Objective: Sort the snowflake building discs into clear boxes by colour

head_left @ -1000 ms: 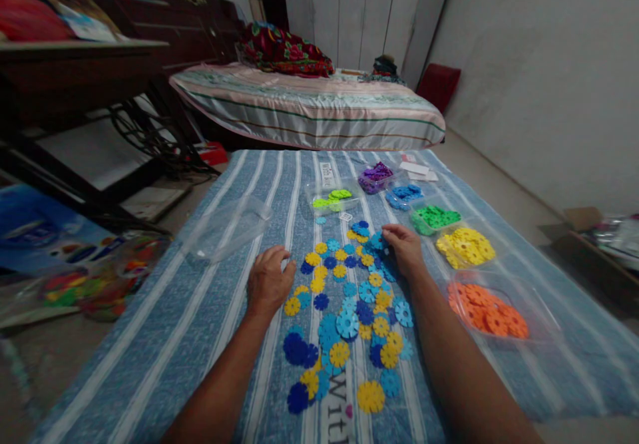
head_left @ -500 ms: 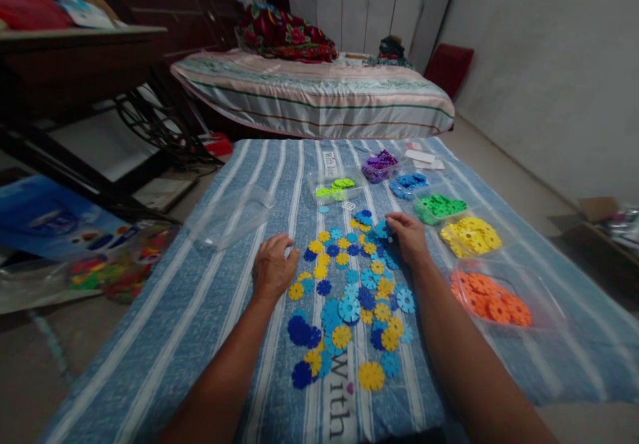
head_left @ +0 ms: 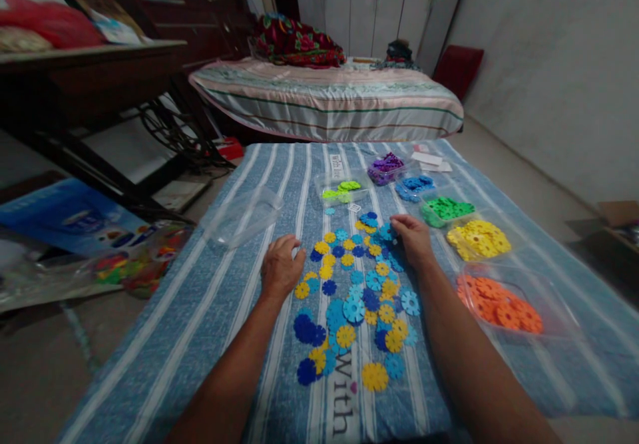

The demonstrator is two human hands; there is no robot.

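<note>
Head view: the right hand (head_left: 412,239) sits just right of the frame's centre, fingers curled together at the upper edge of a scatter of snowflake discs (head_left: 357,297), pinching light-blue discs (head_left: 385,232) at its fingertips; how many it grips cannot be told. The left hand (head_left: 279,267) rests palm down left of centre on the striped blue cloth (head_left: 200,311), fingers loosely bent and slightly apart, holding nothing, its fingertips just beside a dark-blue disc at the scatter's left edge.

The scatter of yellow, light-blue and dark-blue discs runs from the centre down to the lower middle. Clear trays line the right side: orange discs (head_left: 502,304) at lower right, then yellow discs (head_left: 478,239), green discs (head_left: 446,209), blue discs (head_left: 413,184) and purple discs (head_left: 385,164) towards the upper middle, with lime discs (head_left: 342,190) near the centre top. An empty clear tray (head_left: 244,212) lies upper left of the left hand.

Compared with a second ago, both hands keep nearly the same places on the cloth; the right hand's grip at the discs looks unchanged, and the view has swung slightly, shifting everything a little rightwards.
</note>
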